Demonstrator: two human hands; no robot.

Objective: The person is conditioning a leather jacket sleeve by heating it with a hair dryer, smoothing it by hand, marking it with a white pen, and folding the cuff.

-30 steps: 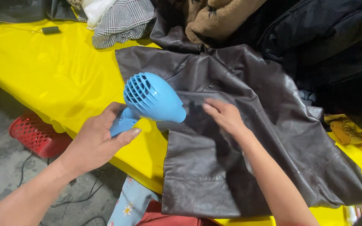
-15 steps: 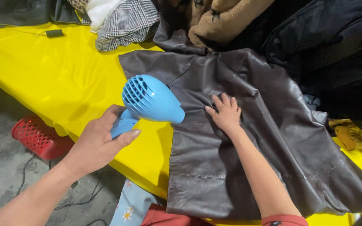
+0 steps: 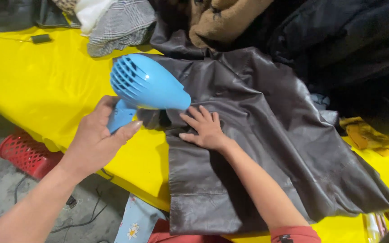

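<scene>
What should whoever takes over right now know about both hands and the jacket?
Left hand: gripping the handle of the blue hair dryer, nozzle aimed at the dark brown leather jacket just above the right hand.
Right hand: palm down, fingers spread, pressing the jacket flat near its left edge.
Jacket lies spread on the yellow table cover; a pile of other clothes sits behind it.
Done: jacket laid out, dryer on it.
Left: cannot tell how much of the leather has been covered.
</scene>
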